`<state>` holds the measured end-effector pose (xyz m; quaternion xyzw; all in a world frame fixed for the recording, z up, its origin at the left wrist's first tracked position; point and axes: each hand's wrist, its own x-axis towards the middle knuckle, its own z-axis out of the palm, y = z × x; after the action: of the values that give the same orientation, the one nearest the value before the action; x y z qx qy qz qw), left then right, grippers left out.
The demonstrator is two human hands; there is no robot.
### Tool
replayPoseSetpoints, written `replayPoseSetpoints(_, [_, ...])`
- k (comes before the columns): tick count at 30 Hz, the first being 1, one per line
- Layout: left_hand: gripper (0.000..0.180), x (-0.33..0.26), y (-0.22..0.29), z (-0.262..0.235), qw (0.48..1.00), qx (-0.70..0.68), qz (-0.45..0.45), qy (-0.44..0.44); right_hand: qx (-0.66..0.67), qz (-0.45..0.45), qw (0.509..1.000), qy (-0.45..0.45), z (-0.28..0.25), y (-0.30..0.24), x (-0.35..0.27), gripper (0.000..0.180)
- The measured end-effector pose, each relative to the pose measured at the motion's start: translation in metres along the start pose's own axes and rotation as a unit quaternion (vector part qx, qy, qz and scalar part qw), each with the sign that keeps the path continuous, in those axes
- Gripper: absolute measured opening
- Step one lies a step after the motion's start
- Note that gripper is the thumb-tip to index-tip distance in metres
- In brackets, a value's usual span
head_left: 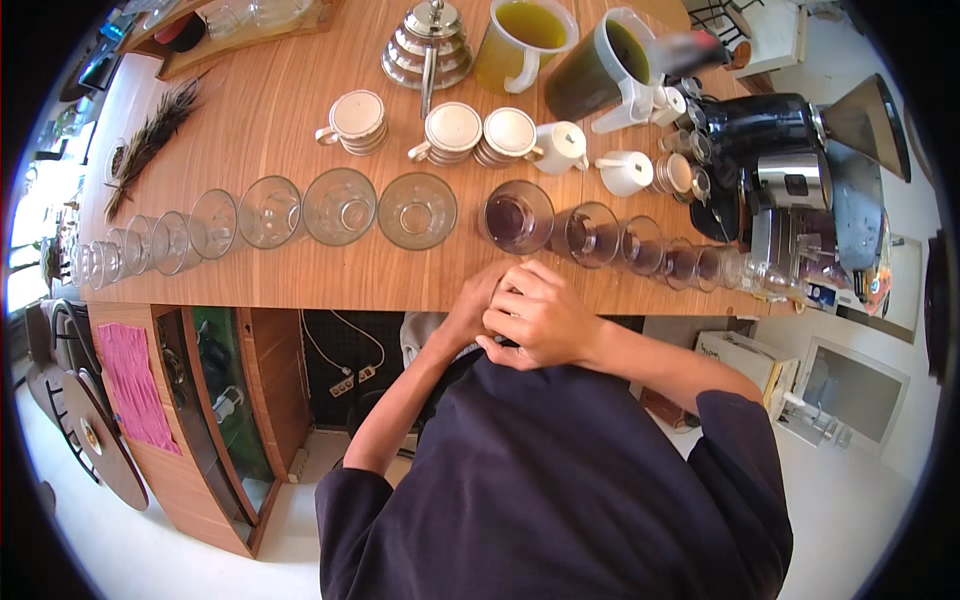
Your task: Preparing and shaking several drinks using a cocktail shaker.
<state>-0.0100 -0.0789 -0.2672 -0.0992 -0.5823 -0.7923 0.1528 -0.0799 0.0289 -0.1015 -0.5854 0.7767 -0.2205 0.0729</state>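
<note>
My right hand point(545, 318) and my left hand point(472, 303) meet at the table's front edge, close to my body. The right one's curled fingers overlap the left and cover much of it. Both look closed; whatever lies between them is hidden. Just beyond stands a glass with dark purple liquid point(516, 218), first in a row of similar glasses point(591, 236) curving off to the right. To the left runs a row of clear glasses point(417, 210) with no visible liquid.
Stacked white cups point(452, 130) and white mugs point(625, 172) stand behind the glasses. Farther back are a steel gooseneck kettle point(428, 55), a pitcher of yellow-green liquid point(520, 45) and a darker green pitcher point(600, 70). A black grinder point(770, 125) is at right, a dried bundle point(150, 145) at left.
</note>
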Motion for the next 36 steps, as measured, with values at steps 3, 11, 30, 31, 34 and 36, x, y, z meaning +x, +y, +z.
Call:
replayPoseSetpoints(3, [0.046,0.007,0.013,-0.003,0.985,0.158,-0.036,-0.051,0.033,0.01,0.999,-0.006,0.0,0.003,0.0,0.019])
replayPoseSetpoints(11, [0.044,-0.008,0.008,-0.002,0.98,0.053,-0.187,-0.038,0.052,0.094,0.983,-0.148,-0.013,0.0,0.015,0.019])
replayPoseSetpoints(30, [0.04,0.007,0.01,-0.008,0.983,0.128,-0.099,-0.084,0.039,0.061,0.996,-0.061,0.002,0.008,0.003,0.013])
replayPoseSetpoints(31, [0.04,0.007,0.007,-0.008,0.983,0.131,-0.096,-0.086,0.062,0.05,0.996,-0.037,0.003,0.009,0.002,0.012])
replayPoseSetpoints(34, [0.046,0.009,0.008,-0.006,0.985,0.15,-0.02,-0.084,0.146,0.031,0.988,0.05,0.01,0.014,-0.007,0.011])
replayPoseSetpoints(36, [0.054,0.009,0.014,-0.004,0.982,0.144,-0.102,-0.06,0.16,0.001,0.98,0.117,0.02,0.019,-0.012,0.013])
